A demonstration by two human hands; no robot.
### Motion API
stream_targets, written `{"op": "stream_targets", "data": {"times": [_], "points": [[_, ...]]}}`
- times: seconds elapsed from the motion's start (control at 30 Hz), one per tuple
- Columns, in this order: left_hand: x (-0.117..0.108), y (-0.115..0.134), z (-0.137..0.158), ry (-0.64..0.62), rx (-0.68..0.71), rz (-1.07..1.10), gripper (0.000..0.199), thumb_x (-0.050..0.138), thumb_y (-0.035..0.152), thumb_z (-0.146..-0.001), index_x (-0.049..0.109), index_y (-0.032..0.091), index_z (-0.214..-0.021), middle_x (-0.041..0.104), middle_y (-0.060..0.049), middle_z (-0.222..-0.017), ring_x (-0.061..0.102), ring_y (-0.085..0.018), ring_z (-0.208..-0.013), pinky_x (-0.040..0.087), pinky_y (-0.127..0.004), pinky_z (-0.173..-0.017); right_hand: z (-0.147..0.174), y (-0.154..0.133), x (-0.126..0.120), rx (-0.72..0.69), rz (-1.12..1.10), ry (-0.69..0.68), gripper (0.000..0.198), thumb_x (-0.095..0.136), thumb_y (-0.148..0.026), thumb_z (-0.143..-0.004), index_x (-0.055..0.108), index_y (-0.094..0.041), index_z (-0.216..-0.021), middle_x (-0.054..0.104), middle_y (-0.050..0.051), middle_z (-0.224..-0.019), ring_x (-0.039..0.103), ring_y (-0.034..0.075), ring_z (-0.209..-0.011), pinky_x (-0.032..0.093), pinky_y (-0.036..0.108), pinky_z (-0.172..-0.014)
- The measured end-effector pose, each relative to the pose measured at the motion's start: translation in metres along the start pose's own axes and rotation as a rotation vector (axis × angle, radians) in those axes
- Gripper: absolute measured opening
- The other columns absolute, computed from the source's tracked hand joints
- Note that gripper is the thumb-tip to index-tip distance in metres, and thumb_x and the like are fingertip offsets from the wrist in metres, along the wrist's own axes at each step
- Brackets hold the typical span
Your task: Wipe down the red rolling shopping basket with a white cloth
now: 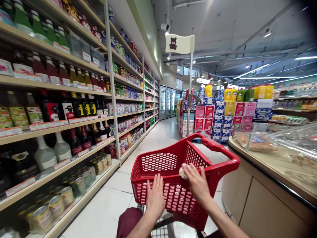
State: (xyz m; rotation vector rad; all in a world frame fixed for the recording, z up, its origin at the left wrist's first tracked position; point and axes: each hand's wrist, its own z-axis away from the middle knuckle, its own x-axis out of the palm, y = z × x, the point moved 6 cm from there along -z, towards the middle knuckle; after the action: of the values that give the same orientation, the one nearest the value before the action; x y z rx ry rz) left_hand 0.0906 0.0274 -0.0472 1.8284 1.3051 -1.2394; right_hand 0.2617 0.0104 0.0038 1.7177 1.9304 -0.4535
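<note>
A red plastic shopping cart (160, 180) with a perforated basket stands right in front of me, its handle (220, 148) toward the right. My left hand (155, 196) lies flat against the near side of the basket, fingers stretched toward the rim. At the rim further right, my right hand (196, 181) has its fingers closed over a crumpled whitish cloth (182, 173), of which only one end shows. A pole (190, 79) with a cream bear flag (180, 44) rises behind the cart.
Shelves of bottles and cans (74, 124) run along the left. Stacked drink cartons (220, 119) stand ahead on the right. A curved display counter (262, 198) is close by on the right. Pale floor tiles (99, 205) lie between, with glass-door fridges (167, 99) far back.
</note>
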Motion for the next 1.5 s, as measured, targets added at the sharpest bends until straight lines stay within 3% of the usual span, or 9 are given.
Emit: {"op": "stream_targets", "data": {"times": [0.1,0.27,0.43,0.63,0.87,1.1,1.2,1.37,1.5], "points": [[0.001,-0.010,0.006,-0.003,-0.019,-0.011,0.078,0.037,0.010,-0.064,0.010,0.012,-0.137,0.010,-0.006,-0.144,0.005,-0.022,-0.133,0.007,-0.050,-0.106,0.003,-0.009,0.004,0.058,-0.013,0.008,0.045,0.035,-0.009,-0.079,0.053,-0.024,-0.117,0.052,0.002,-0.124,0.039,0.022,-0.120,0.009,0.046,-0.104],[0.004,-0.026,0.012,0.008,-0.039,-0.013,0.076,0.037,0.009,-0.065,0.012,0.012,-0.137,0.012,-0.006,-0.144,0.005,-0.021,-0.133,0.007,-0.050,-0.106,0.007,-0.057,0.019,-0.130,-0.056,-0.021,0.048,0.037,-0.008,-0.078,0.050,-0.027,-0.120,0.048,-0.001,-0.127,0.037,0.019,-0.121,0.012,0.041,-0.104],[0.003,-0.059,0.020,0.019,-0.152,0.001,0.075,0.037,0.009,-0.065,0.015,0.010,-0.137,0.013,-0.007,-0.144,0.005,-0.021,-0.133,0.007,-0.049,-0.106,0.001,-0.039,0.019,0.048,-0.049,-0.025,0.047,0.036,-0.007,-0.078,0.052,-0.025,-0.118,0.051,0.001,-0.125,0.040,0.021,-0.119,0.012,0.046,-0.103],[0.004,-0.075,0.026,-0.009,-0.169,-0.007,0.076,0.037,0.008,-0.064,0.014,0.011,-0.137,0.013,-0.006,-0.144,0.003,-0.019,-0.133,0.008,-0.048,-0.106,-0.004,-0.110,0.040,-0.102,-0.130,-0.043,0.041,0.039,-0.011,-0.079,0.055,-0.026,-0.114,0.054,0.001,-0.121,0.042,0.019,-0.116,0.013,0.039,-0.104],[0.008,-0.109,0.038,-0.027,-0.287,-0.018,0.072,0.035,0.008,-0.066,0.017,0.008,-0.136,0.015,-0.011,-0.143,0.011,-0.020,-0.132,0.010,-0.050,-0.105,-0.004,-0.091,0.040,0.004,-0.165,-0.062,0.043,0.035,-0.008,-0.081,0.053,-0.024,-0.117,0.052,0.002,-0.124,0.041,0.020,-0.118,0.010,0.043,-0.104],[0.013,-0.125,0.044,-0.028,-0.285,-0.093,0.069,0.035,0.010,-0.067,0.022,0.008,-0.134,0.022,-0.011,-0.142,0.015,-0.021,-0.132,0.011,-0.050,-0.105,-0.025,-0.207,0.072,-0.285,-0.231,-0.163,0.036,0.039,-0.025,-0.086,0.048,-0.027,-0.120,0.051,0.001,-0.125,0.039,0.019,-0.118,0.011,0.041,-0.104],[0.010,-0.134,0.045,-0.040,-0.313,-0.102,0.070,0.036,0.011,-0.066,0.022,0.007,-0.134,0.020,-0.011,-0.142,0.015,-0.023,-0.131,0.012,-0.051,-0.105,-0.024,-0.191,0.069,-0.304,-0.220,-0.163,0.040,0.039,-0.022,-0.085,0.043,-0.030,-0.124,0.048,-0.001,-0.128,0.038,0.019,-0.120,0.010,0.042,-0.104],[0.002,-0.122,0.037,0.010,-0.283,-0.037,0.072,0.036,0.010,-0.066,0.017,0.006,-0.135,0.018,-0.012,-0.143,0.011,-0.022,-0.132,0.011,-0.050,-0.105,-0.008,-0.113,0.051,-0.054,-0.121,-0.131,0.044,0.038,-0.010,-0.080,0.052,-0.029,-0.117,0.050,0.001,-0.126,0.041,0.021,-0.117,0.011,0.044,-0.103],[0.004,-0.092,0.027,0.020,-0.185,-0.007,0.073,0.037,0.009,-0.065,0.017,0.007,-0.136,0.016,-0.011,-0.143,0.009,-0.022,-0.133,0.009,-0.049,-0.106,-0.005,-0.116,0.044,-0.060,-0.102,-0.095,0.041,0.040,-0.013,-0.081,0.052,-0.028,-0.117,0.051,0.001,-0.125,0.041,0.020,-0.117,0.012,0.043,-0.102]]}}
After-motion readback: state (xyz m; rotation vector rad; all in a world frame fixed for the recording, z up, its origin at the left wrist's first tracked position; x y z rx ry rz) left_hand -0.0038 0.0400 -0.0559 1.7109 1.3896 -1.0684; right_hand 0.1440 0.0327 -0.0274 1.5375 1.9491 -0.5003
